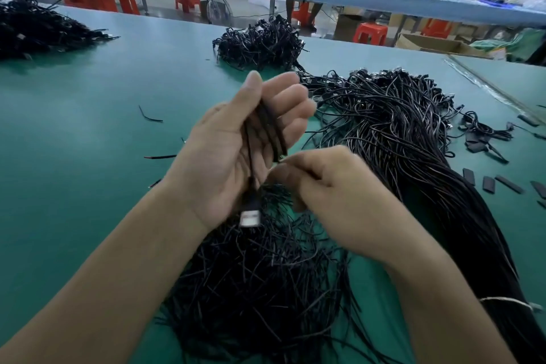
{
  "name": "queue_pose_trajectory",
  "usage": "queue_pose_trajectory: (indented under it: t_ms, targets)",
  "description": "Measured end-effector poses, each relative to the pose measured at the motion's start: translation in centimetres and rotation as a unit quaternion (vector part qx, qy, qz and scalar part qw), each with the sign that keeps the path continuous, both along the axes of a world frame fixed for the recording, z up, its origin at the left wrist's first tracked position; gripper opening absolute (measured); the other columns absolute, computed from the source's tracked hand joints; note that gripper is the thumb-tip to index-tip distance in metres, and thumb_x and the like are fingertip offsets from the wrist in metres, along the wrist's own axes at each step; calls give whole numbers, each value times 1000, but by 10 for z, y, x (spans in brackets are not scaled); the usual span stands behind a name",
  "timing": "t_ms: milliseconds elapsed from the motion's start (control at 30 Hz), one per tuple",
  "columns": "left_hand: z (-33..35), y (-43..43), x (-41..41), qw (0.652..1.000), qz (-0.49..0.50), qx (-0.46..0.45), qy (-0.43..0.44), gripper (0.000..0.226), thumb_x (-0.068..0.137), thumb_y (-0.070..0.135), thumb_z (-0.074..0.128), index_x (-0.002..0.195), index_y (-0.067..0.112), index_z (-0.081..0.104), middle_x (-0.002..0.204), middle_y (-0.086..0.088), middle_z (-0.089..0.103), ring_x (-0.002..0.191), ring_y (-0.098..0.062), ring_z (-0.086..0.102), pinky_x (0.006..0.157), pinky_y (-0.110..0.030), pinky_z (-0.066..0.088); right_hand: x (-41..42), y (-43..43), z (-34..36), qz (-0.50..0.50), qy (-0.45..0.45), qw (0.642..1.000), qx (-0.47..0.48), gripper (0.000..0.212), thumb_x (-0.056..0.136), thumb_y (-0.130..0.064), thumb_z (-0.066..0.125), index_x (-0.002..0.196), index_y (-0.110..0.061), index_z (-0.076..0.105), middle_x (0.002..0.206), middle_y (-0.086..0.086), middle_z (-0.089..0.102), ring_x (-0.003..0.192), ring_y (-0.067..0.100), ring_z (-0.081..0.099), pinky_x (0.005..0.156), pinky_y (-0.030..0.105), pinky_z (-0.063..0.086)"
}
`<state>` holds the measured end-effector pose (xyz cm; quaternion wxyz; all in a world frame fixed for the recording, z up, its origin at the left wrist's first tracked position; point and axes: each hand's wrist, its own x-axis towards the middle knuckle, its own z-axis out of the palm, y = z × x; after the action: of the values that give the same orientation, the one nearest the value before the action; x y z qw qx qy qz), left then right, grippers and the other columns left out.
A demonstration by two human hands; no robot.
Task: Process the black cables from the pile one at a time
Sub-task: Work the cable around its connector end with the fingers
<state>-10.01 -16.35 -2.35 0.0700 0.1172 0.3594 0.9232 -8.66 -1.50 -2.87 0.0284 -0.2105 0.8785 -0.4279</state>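
Observation:
My left hand is raised palm-up over the green table, fingers loosely curled round a black cable that loops through the palm. The cable's silver USB plug hangs below the heel of that hand. My right hand sits just to the right and pinches the cable's lower end near the left palm; its fingertips are blurred. Beneath both hands lies a pile of loose black cable ends. A large bundle of black cables stretches away to the right.
Another heap of black cables lies at the far middle of the table and one more heap at the far left. Short black sleeve pieces are scattered at the right. Cut wire scraps lie left of my hands. Red stools stand beyond the table.

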Motion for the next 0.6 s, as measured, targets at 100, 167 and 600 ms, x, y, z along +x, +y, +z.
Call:
queue_pose_trajectory:
  t_ms: [100,167,600]
  targets:
    - [-14,6,-3,976,152,-148,46,26,102,23,46,111,8,65,96,-5,78,95,-18,74,78,-23,58,3,-2,-2,18,-6,996,86,25,99,-36,53,78,-26,58,57,-4,50,46,10,38,46,25,31]
    - [-20,5,-4,916,237,-313,80,24,106,19,44,104,14,67,91,-2,78,90,-13,74,77,-22,58,4,2,1,26,-2,995,97,21,98,-38,54,82,-27,62,56,-9,52,48,6,43,49,25,32]
    - [-8,0,10,907,-103,-407,16,61,93,69,38,50,25,38,42,9,28,35,-11,27,37,-17,27,-3,23,12,-16,38,981,-192,17,75,-33,77,77,-17,72,77,12,70,70,42,61,67,52,57]
